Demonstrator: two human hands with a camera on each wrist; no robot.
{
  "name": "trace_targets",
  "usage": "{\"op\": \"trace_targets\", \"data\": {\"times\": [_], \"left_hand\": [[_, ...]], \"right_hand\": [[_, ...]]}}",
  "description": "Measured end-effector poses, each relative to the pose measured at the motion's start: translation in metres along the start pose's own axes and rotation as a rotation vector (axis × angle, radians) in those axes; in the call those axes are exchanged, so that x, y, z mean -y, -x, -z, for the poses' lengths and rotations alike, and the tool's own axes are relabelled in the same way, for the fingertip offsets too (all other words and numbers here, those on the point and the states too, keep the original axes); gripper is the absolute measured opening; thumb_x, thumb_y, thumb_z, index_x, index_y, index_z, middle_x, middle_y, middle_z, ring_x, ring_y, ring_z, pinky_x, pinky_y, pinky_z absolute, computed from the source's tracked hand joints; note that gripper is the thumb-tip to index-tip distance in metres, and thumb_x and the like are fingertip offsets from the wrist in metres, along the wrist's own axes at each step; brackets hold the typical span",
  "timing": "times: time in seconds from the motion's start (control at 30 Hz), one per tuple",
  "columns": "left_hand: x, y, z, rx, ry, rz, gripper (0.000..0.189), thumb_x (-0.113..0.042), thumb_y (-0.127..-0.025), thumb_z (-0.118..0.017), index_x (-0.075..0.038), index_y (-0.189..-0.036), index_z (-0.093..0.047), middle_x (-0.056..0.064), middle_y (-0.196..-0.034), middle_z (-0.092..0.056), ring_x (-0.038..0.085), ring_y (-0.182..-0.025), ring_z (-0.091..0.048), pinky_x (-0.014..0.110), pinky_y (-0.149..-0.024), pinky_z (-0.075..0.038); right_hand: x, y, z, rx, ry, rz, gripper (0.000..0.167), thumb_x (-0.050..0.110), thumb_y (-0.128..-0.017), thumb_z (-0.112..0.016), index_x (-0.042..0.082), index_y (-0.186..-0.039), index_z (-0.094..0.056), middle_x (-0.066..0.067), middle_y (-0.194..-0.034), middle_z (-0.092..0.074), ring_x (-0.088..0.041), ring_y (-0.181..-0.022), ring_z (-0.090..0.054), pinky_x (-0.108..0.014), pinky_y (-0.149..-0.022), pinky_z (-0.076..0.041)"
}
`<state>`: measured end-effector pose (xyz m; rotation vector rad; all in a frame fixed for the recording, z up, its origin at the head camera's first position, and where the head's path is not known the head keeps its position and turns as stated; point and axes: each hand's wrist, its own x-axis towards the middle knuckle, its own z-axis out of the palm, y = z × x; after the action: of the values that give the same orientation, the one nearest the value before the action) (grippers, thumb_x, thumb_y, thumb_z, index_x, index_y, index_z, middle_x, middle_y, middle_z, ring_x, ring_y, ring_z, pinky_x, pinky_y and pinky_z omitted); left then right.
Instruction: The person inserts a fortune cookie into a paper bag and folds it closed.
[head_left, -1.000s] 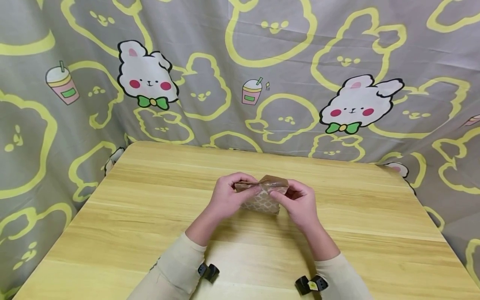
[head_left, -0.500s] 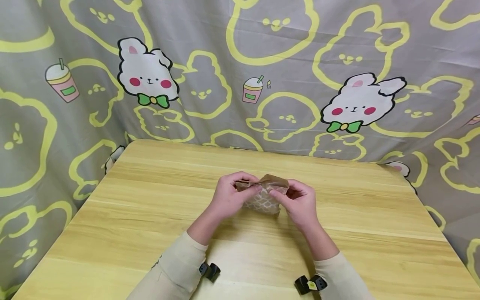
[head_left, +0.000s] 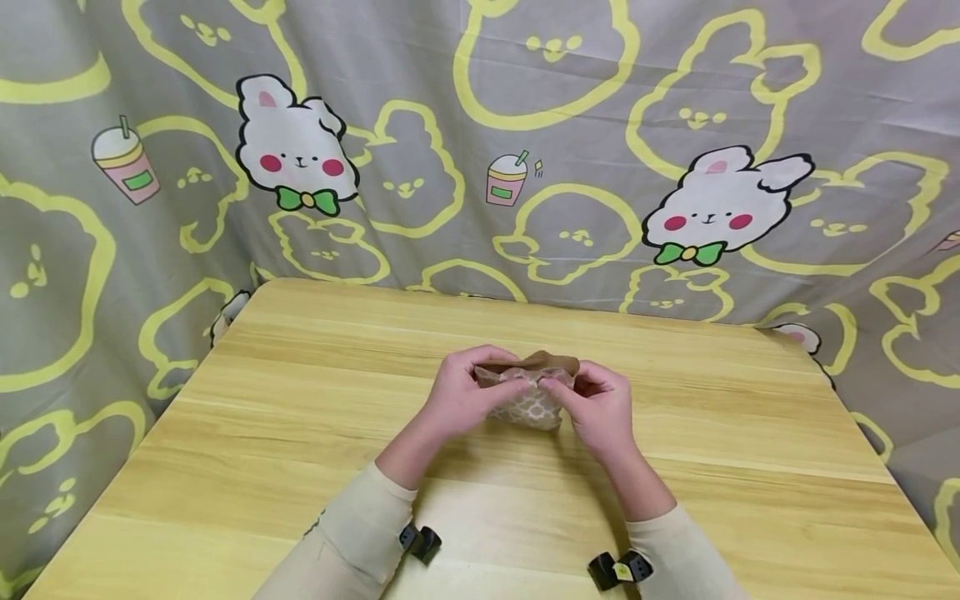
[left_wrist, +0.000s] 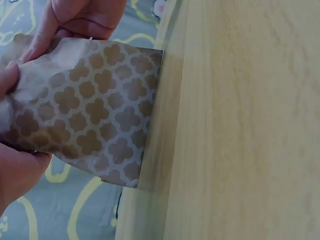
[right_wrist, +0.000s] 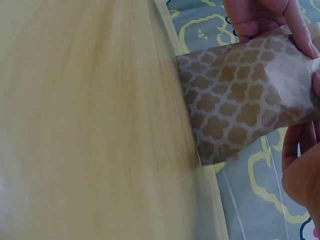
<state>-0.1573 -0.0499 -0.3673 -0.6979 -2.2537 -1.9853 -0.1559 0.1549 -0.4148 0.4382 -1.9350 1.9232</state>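
Note:
A small brown paper bag [head_left: 534, 410] with a white lattice print is held up over the middle of the table, between two bare hands. My left hand [head_left: 467, 398] grips its upper left side, thumb across the front. On the upper right side, my right hand [head_left: 606, 407] pinches the paper with its thumb in front. The thumbs meet near the middle of the upper edge, where the paper is creased and a plain brown back layer stands up. In the left wrist view the bag [left_wrist: 97, 107] hangs with its flat bottom edge close to the tabletop. Fingers behind it are partly hidden.
The light wooden table [head_left: 300, 400] spreads out on all sides of the hands. A grey curtain [head_left: 420, 67] with yellow outlines and rabbit prints hangs behind its far edge. Small black devices [head_left: 621, 570] sit at both sleeved wrists.
The upper edge of the bag has parted a little, with more of its brown back layer showing. The left thumb has slid slightly right; both hands keep their grip.

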Motion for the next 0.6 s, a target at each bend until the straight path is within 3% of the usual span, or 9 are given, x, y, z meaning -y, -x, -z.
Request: {"op": "trace_targets", "data": {"times": [0.07, 0.23, 0.47, 0.6], "left_hand": [[-0.007, 0.001, 0.0, -0.02, -0.01, -0.025, 0.013, 0.001, -0.084, -0.079, 0.003, -0.096, -0.073, 0.009, -0.093, -0.071, 0.012, -0.081, -0.064, 0.037, -0.072, -0.055], [-0.006, 0.002, -0.001, -0.063, 0.001, -0.049, 0.01, 0.003, -0.082, -0.08, 0.003, -0.089, -0.073, 0.011, -0.089, -0.072, 0.014, -0.082, -0.066, 0.034, -0.075, -0.055], [0.032, -0.004, -0.001, 0.009, 0.024, 0.005, 0.03, -0.016, -0.08, -0.087, -0.013, -0.107, -0.075, -0.003, -0.101, -0.072, 0.016, -0.093, -0.066, 0.036, -0.08, -0.054], [0.033, -0.004, -0.001, 0.008, 0.019, -0.01, 0.023, -0.015, -0.081, -0.086, -0.011, -0.101, -0.076, -0.002, -0.098, -0.072, 0.016, -0.092, -0.066, 0.036, -0.08, -0.054]], "right_hand": [[0.0, 0.0, 0.001, 0.031, 0.014, 0.013, 0.013, -0.011, -0.08, -0.077, -0.008, -0.093, -0.074, -0.004, -0.076, -0.07, -0.007, -0.057, -0.053, -0.019, -0.05, -0.044], [0.001, 0.0, 0.001, 0.12, 0.012, 0.046, 0.025, -0.009, -0.082, -0.077, -0.007, -0.107, -0.073, -0.012, -0.096, -0.074, -0.013, -0.071, -0.065, -0.024, -0.059, -0.053], [-0.001, 0.0, 0.0, 0.058, 0.012, 0.011, 0.009, -0.012, -0.08, -0.078, -0.006, -0.082, -0.071, -0.006, -0.073, -0.067, -0.009, -0.058, -0.053, -0.02, -0.051, -0.043], [-0.002, 0.0, 0.002, 0.077, 0.05, 0.029, 0.015, -0.014, -0.08, -0.076, -0.007, -0.093, -0.074, -0.005, -0.082, -0.072, -0.007, -0.058, -0.053, -0.02, -0.05, -0.043]]}}
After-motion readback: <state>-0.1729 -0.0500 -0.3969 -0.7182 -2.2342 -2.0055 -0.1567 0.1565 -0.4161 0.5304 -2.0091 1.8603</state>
